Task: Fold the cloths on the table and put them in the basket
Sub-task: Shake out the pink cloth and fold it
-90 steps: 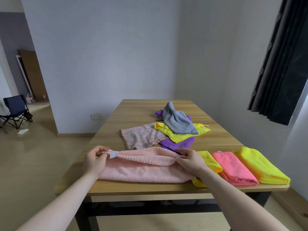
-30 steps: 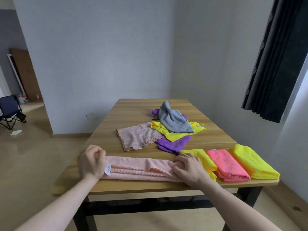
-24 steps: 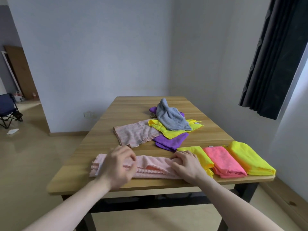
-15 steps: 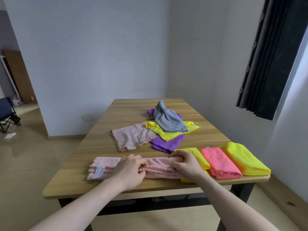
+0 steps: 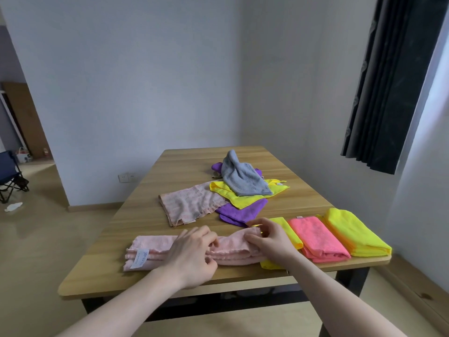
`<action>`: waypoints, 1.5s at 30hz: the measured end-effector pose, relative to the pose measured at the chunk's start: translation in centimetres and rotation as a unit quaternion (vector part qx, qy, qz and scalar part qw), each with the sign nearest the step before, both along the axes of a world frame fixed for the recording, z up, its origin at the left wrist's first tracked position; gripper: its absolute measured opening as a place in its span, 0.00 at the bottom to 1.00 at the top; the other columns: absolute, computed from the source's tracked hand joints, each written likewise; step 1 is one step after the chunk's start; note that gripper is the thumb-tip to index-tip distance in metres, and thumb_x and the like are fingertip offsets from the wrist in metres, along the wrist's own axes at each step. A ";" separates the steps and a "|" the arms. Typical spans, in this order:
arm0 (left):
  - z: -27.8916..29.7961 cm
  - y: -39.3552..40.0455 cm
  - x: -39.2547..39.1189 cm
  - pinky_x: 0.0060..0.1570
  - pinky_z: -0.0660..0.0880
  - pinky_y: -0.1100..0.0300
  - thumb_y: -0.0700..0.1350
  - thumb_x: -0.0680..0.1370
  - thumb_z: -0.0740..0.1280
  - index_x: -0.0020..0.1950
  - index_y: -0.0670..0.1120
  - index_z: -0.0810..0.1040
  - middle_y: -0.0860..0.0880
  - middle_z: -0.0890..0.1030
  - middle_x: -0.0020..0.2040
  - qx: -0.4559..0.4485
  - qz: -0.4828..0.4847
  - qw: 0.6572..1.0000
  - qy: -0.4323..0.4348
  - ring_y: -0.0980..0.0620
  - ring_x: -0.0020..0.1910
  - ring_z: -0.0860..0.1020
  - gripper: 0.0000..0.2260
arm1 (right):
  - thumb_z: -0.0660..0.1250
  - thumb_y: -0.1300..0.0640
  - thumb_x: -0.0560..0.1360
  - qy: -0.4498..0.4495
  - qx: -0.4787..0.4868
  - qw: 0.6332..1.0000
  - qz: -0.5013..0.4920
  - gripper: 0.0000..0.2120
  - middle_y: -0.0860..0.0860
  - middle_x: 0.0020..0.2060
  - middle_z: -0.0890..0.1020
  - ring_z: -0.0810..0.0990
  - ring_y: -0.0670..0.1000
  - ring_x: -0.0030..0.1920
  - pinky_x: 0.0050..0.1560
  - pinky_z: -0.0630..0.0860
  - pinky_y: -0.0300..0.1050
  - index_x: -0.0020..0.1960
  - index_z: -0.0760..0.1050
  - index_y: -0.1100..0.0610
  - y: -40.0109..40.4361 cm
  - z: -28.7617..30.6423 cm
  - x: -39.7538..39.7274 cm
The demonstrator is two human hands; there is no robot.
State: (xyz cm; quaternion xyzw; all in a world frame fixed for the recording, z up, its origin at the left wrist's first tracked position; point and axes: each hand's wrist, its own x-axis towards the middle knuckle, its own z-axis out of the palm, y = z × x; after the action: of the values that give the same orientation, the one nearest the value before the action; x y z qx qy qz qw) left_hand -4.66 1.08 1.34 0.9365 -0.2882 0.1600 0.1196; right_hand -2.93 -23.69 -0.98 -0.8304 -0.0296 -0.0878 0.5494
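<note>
A light pink towel [image 5: 150, 251], folded into a long narrow strip with a white label at its left end, lies along the near edge of the wooden table [image 5: 155, 215]. My left hand [image 5: 192, 254] rests on the strip's middle with fingers curled onto the cloth. My right hand [image 5: 269, 239] pinches the strip's right end, lifting it slightly. To the right lie three folded cloths: a yellow one [image 5: 289, 229] partly under my right hand, a coral pink one [image 5: 318, 239] and a yellow-green one [image 5: 352, 232]. No basket is in view.
Further back lie unfolded cloths: a pale pink one [image 5: 189, 205], a purple one [image 5: 240, 212], a yellow one [image 5: 245, 198] and a grey one [image 5: 243, 176] on top. A dark curtain [image 5: 393, 81] hangs at right. A folding chair [image 5: 9, 176] stands at far left.
The pink towel went from a wide fold to a narrow strip. My left hand moved from its left end to its middle. My right hand now pinches up the right end.
</note>
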 end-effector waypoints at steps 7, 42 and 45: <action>-1.3 -2.1 0.2 0.51 0.75 0.55 0.54 0.78 0.64 0.52 0.56 0.75 0.59 0.78 0.53 -0.016 0.008 0.998 0.060 0.54 0.55 0.76 0.05 | 0.77 0.47 0.71 0.027 0.031 0.999 0.023 0.16 0.52 0.48 0.84 0.85 0.49 0.48 0.42 0.81 0.40 0.57 0.81 0.45 -0.3 0.2 0.2; -3.4 10.1 5.8 0.41 0.79 0.56 0.54 0.73 0.72 0.40 0.56 0.83 0.60 0.83 0.37 -0.280 0.203 0.924 0.165 0.58 0.41 0.81 0.04 | 0.76 0.57 0.72 0.020 0.179 0.964 -0.193 0.10 0.48 0.47 0.86 0.84 0.49 0.49 0.46 0.81 0.44 0.52 0.82 0.50 -2.0 4.5 3.4; -3.0 10.1 5.6 0.41 0.80 0.54 0.55 0.73 0.71 0.40 0.56 0.83 0.61 0.83 0.36 -0.285 0.198 0.923 0.166 0.58 0.40 0.81 0.05 | 0.75 0.52 0.73 0.000 0.122 0.980 -0.158 0.09 0.45 0.46 0.86 0.85 0.48 0.48 0.43 0.81 0.43 0.53 0.83 0.49 -0.2 7.1 3.6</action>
State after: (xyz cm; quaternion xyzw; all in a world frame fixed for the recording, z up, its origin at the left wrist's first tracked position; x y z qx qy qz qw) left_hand 0.97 11.15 -1.70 0.9141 -0.0155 0.0977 0.3932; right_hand 0.70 -23.88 6.09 -0.7511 0.1130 -0.1771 0.6258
